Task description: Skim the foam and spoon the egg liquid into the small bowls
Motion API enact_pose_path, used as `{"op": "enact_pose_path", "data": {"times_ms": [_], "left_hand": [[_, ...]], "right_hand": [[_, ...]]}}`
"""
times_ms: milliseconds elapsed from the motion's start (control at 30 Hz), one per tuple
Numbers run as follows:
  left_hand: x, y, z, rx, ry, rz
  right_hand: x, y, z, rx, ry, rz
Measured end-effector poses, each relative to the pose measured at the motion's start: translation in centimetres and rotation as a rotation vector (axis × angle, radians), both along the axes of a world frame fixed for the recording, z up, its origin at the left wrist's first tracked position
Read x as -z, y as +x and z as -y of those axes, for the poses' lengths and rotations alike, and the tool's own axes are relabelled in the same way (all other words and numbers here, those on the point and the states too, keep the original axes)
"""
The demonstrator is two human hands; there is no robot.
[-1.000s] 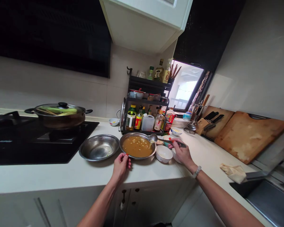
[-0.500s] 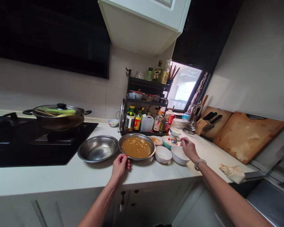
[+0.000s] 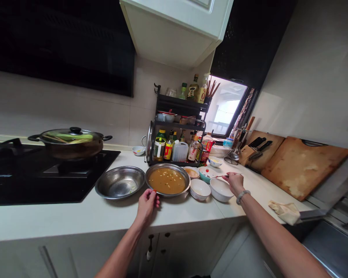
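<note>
My left hand (image 3: 148,200) pinches the near rim of a round steel basin (image 3: 188,184) that holds brown liquid (image 3: 166,180) with pale bits afloat. In my right hand (image 3: 234,182) is the handle of a metal spoon (image 3: 219,177). Its head dips into a teal-sided bowl (image 3: 204,178), so the bowl of the spoon is mostly hidden. Just below the spoon stands a white bowl (image 3: 221,191). A smaller white bowl (image 3: 200,190) sits between it and the basin. Behind that is a shallow bowl with something orange (image 3: 191,172).
A second steel basin (image 3: 120,183) stands left of the liquid. On the black hob (image 3: 46,181) sits a lidded pot (image 3: 72,144). Behind the bowls rises a black rack (image 3: 178,125) of bottles. Rightward are a knife block (image 3: 247,155), cutting boards (image 3: 304,166) and a cloth (image 3: 284,212).
My right hand has shifted slightly, and the spoon's head has gone from above the teal-sided bowl down into it. My left hand stays on the basin rim.
</note>
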State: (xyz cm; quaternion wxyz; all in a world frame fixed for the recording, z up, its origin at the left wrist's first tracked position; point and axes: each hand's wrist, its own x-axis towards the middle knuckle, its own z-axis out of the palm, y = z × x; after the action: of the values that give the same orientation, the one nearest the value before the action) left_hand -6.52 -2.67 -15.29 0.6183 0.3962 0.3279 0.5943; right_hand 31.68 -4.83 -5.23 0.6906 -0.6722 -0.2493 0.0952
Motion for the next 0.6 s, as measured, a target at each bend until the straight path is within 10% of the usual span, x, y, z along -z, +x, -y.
{"op": "enact_pose_path", "data": {"times_ms": [600], "left_hand": [[-0.1, 0.0, 0.1, 0.003, 0.009, 0.007]], "right_hand": [[-3.6, -2.6, 1.4, -0.095, 0.276, -0.180]]}}
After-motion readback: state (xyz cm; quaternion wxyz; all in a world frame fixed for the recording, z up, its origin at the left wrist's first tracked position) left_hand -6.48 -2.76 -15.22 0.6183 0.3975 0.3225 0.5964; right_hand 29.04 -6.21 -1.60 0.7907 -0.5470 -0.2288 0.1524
